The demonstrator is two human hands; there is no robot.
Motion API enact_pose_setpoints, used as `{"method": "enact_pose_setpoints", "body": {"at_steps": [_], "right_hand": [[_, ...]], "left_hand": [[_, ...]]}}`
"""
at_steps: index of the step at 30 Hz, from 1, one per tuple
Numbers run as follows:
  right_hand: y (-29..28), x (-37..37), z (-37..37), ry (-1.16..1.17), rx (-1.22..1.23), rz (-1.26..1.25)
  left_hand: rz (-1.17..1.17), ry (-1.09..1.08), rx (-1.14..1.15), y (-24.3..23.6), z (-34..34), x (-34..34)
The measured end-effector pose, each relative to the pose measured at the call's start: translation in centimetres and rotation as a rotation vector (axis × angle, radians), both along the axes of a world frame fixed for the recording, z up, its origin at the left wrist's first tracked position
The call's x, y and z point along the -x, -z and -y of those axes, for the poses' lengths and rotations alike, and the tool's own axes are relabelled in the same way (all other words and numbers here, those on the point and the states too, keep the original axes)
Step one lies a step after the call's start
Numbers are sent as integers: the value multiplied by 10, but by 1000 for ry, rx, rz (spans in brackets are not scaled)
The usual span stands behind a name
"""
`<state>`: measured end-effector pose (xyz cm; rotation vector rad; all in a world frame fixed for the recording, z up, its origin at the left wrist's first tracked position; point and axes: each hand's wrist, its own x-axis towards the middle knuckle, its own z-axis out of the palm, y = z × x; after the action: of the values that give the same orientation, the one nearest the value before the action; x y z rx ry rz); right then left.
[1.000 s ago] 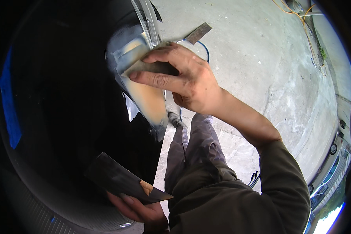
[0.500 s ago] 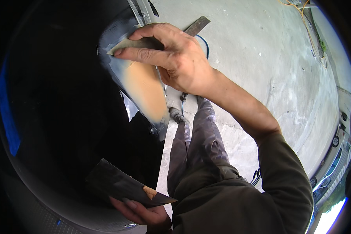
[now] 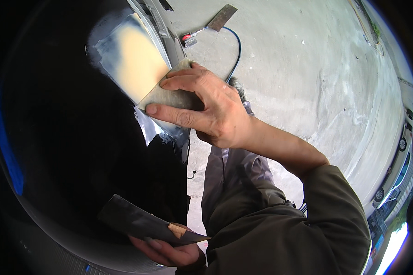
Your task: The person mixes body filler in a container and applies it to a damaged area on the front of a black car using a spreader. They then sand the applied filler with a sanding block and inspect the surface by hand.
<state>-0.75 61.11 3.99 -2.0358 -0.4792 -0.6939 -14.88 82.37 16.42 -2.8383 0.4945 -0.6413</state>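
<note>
My right hand [image 3: 222, 107] grips a flat metal spreader [image 3: 172, 97], thumb on the near side and fingers on the far side. The spreader lies against the near end of a tan body filler patch [image 3: 137, 57] on a glossy black car panel [image 3: 73, 137]. Grey sanded paint borders the patch, which looks smooth. Low in the view, my left hand [image 3: 170, 252] holds a dark rectangular plate [image 3: 135, 217] from beneath, over the black panel. A small dab of tan filler [image 3: 176, 230] sits near the plate's right end.
On the concrete floor [image 3: 298, 82] lie a red and grey air tool [image 3: 189, 40] with a blue hose [image 3: 239, 48] and a flat grey plate [image 3: 222, 17]. Blue tape [image 3: 7, 151] runs along the car's far left. A parked car [image 3: 399, 169] stands at far right.
My right hand has drawn the spreader from the patch's far end toward me, down to its near end, uncovering the filler behind it. The view has shifted slightly; my left hand stays about where it was.
</note>
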Motion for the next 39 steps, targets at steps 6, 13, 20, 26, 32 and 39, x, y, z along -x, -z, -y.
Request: {"method": "enact_pose_setpoints", "body": {"at_steps": [6, 13, 20, 26, 32, 39], "right_hand": [[7, 36, -5, 31, 13, -71], [7, 63, -13, 85, -33, -102], [-3, 78, -3, 67, 2, -137], [0, 58, -2, 151, -29, -83], [11, 61, -24, 165, -16, -49], [9, 88, -15, 32, -35, -137]], "left_hand": [[29, 61, -49, 8, 0, -4], [73, 140, -70, 12, 3, -6], [67, 154, -119, 10, 9, -8], [84, 214, -137, 10, 11, -14], [150, 235, -158, 12, 1, -18], [115, 259, 25, 15, 5, -17]]}}
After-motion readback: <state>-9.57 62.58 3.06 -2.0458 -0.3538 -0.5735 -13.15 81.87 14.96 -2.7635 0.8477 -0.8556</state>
